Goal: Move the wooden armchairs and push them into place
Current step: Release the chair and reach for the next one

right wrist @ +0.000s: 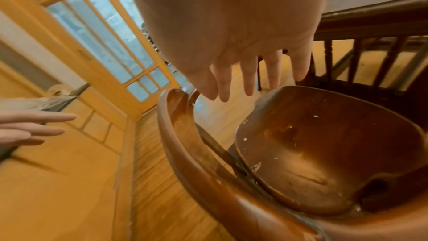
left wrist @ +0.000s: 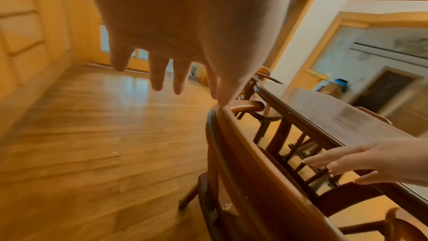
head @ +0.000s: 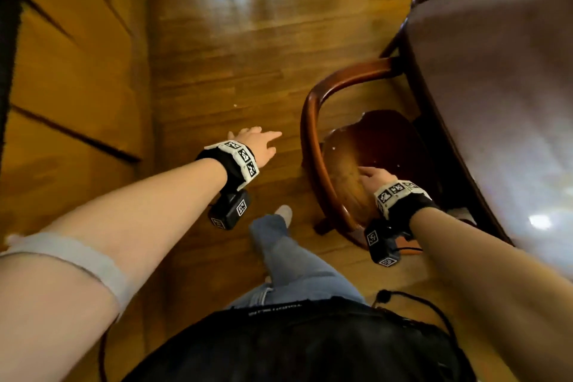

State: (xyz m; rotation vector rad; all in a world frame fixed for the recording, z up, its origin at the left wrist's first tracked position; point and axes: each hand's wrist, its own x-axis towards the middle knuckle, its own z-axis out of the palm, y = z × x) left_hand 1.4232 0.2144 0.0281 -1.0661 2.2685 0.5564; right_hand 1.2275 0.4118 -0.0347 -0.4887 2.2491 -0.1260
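A dark wooden armchair (head: pixel 313 121) with a curved arm rail and a worn round seat (right wrist: pixel 324 144) stands against the table (head: pixel 496 102), its seat partly under the tabletop. My left hand (head: pixel 257 141) hovers over the floor to the left of the chair rail (left wrist: pixel 243 146), fingers straight and holding nothing. My right hand (head: pixel 373 177) floats above the chair's back and seat, fingers (right wrist: pixel 249 80) spread, not gripping anything. Another armchair (left wrist: pixel 250 105) stands further along the table.
Wooden cabinets (head: pixel 71 71) line the left side, leaving a strip of parquet floor (head: pixel 232 40) between them and the table. A glazed door (right wrist: pixel 104 30) closes the far end. My leg and shoe (head: pixel 283 214) stand just behind the chair.
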